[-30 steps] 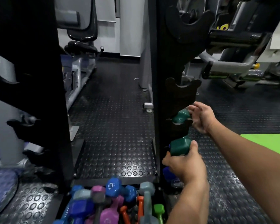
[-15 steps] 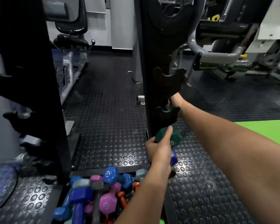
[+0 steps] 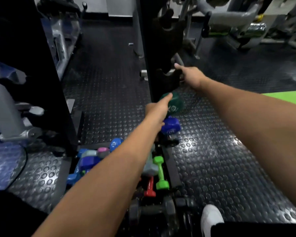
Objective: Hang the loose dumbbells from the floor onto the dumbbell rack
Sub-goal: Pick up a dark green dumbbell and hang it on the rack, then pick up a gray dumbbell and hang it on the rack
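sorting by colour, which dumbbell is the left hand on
The dark green dumbbell on the rack, above the blue one; left hand holds it.

The rack [image 3: 148,53] is a black upright post with black forked cradles [image 3: 169,77] on its right side. A dark green dumbbell [image 3: 175,103] hangs low on it, its hexagonal end facing out with pale lettering. Just below sits a blue dumbbell [image 3: 171,125], also end-on. At the rack's foot, on the floor, loose dumbbells lie heaped: a light green one [image 3: 160,171], a red one [image 3: 149,188], a grey one [image 3: 149,165], with blue [image 3: 115,144], pink and purple ones to the left.
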The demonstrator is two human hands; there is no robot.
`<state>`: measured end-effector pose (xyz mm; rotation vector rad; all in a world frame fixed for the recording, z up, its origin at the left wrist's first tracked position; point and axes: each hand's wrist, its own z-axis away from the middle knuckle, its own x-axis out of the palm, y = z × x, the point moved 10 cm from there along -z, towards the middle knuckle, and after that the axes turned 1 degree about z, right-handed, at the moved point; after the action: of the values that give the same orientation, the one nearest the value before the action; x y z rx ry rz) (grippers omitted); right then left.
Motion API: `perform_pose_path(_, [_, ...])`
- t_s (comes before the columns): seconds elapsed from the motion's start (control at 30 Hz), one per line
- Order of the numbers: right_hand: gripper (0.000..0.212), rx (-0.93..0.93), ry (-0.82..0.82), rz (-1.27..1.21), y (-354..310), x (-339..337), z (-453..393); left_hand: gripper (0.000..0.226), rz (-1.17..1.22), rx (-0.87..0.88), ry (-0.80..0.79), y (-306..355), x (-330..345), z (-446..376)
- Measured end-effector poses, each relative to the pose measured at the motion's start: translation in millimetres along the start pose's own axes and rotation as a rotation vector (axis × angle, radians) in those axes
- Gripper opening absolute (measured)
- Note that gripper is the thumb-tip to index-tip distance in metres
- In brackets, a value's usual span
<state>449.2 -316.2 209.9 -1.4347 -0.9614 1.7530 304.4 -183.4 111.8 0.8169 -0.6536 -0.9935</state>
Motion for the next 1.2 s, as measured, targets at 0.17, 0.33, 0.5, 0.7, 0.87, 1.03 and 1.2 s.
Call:
perform_pose_path(0.17, [0.027,-0.026,0.052,0.036,20,-15,21,0.081,-0.118,0.139,0.036,15,-13,3])
perform_pose_path(0.33, [0.033,0.034,0.073,-0.048,52,-19,51,0.067,-0.304,0.251,0.073,12,-34,11])
perform_pose_path(0.5, [0.033,0.109,0.096,-0.185,102,1,96,0.062,-0.375,0.218,0.144,-22,-75,18])
perform_pose_path(0.7, [0.04,0.279,0.123,-0.239,179,36,144,0.057,-0.434,0.103,0.147,-85,-108,19])
perform_pose_path(0.87, [0.032,0.431,0.04,-0.218,234,85,183,0.039,-0.5,0.027,0.121,-132,-124,22])
perform_pose_path(1.03, [0.036,0.558,-0.075,-0.098,289,130,218,0.031,-0.553,-0.084,0.085,-181,-141,21])
perform_pose_path(1.2, [0.044,0.633,-0.168,0.053,333,164,256,0.051,-0.638,-0.211,0.144,-229,-167,21])
